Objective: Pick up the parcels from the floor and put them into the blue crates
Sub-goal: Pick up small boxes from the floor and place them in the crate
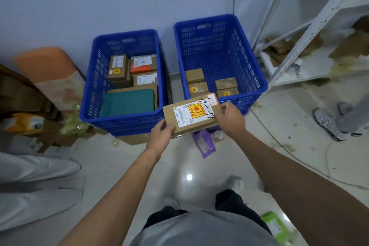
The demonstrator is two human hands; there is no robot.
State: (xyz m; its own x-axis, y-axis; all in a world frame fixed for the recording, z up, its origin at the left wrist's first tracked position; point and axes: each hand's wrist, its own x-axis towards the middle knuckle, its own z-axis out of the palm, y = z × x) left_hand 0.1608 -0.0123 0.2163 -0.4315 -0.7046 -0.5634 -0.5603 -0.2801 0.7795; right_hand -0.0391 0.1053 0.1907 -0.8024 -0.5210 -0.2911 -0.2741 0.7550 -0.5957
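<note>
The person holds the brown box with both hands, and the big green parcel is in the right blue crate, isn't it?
Not quite. The head view shows the big green parcel lying in the left blue crate, not the right blue crate. The left hand and right hand do hold the brown box.
</note>
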